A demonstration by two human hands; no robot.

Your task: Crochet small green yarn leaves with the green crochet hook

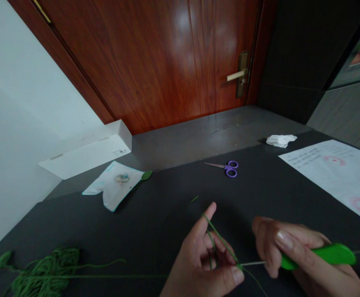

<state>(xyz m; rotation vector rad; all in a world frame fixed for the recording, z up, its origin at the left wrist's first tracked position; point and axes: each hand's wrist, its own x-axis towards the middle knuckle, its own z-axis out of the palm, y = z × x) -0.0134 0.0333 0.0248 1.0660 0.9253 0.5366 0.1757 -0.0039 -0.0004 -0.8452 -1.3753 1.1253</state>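
Green yarn (220,236) loops over the raised index finger of my left hand (203,264), and its thumb pinches the yarn against the other fingers. My right hand (294,247) grips a crochet hook (335,253) by its bright green handle. The hook's thin metal shaft reaches left to the yarn at my left thumb; its tip is hidden there. A loose yarn tail hangs below the thumb. From my left hand a strand runs left to a heap of green yarn (46,272) on the dark table.
Purple-handled scissors (229,168) lie ahead, with a short yarn scrap (194,199) nearer. Left are a white packet (118,185), a green leaf-shaped piece (146,175) and a long white box (90,152). Right are crumpled tissue (280,140) and a printed sheet (337,173).
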